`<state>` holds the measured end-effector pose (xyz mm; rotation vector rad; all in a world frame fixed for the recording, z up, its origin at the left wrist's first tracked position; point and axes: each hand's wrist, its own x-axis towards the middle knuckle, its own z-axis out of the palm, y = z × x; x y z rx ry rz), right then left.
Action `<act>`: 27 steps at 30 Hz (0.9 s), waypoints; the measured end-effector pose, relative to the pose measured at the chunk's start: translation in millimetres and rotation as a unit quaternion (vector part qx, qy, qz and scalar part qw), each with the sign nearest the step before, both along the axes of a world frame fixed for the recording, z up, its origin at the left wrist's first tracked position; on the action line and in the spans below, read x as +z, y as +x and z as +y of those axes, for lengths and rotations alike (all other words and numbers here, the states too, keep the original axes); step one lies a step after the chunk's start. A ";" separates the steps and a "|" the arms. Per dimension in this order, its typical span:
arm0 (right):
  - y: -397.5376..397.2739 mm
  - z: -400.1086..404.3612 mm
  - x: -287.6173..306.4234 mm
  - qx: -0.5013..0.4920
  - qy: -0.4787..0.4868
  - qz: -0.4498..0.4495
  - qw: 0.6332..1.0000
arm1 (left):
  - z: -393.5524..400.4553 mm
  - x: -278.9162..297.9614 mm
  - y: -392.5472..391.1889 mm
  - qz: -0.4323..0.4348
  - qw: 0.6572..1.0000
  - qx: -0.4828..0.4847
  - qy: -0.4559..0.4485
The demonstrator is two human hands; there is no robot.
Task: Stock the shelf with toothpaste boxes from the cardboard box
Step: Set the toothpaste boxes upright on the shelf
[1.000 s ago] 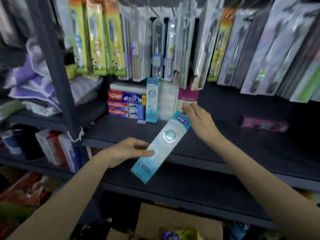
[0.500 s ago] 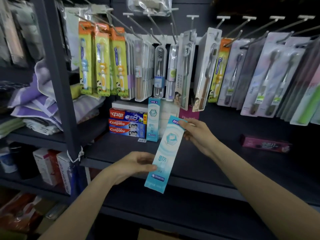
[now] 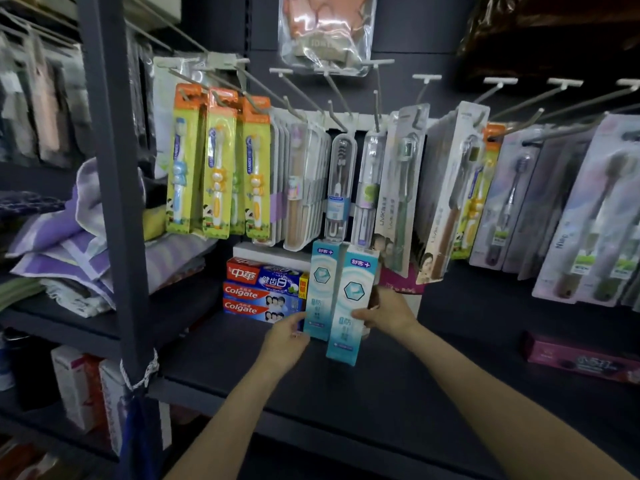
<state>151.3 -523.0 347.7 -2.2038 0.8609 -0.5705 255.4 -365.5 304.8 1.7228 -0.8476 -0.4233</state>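
While the right hand [image 3: 389,311] grips an upright teal toothpaste box [image 3: 351,306] just beside its shelved twin [image 3: 320,292], steadied by left hand [image 3: 287,336] fingers: stocking barely begun, dark shelf [image 3: 433,386] mostly bare, cardboard box unseen.

Two bare forearms, left hand [image 3: 284,342], right hand [image 3: 389,311], no sleeves, rings or watch
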 end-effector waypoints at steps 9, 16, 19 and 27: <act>41.3 -38.0 -5.6 -0.015 -0.038 0.076 0.996 | -42.1 12.4 10.7 -0.189 0.976 -0.049 0.094; 32.2 -43.9 -1.7 0.050 0.042 0.045 0.997 | -54.4 13.9 15.8 -0.197 0.975 -0.057 0.091; 24.8 -45.9 -3.8 0.073 0.064 0.032 0.995 | -58.1 11.4 20.1 -0.199 0.975 -0.051 0.090; 39.1 -47.5 -3.3 0.053 0.037 0.046 0.997 | -67.5 15.3 16.6 -0.177 0.975 -0.065 0.117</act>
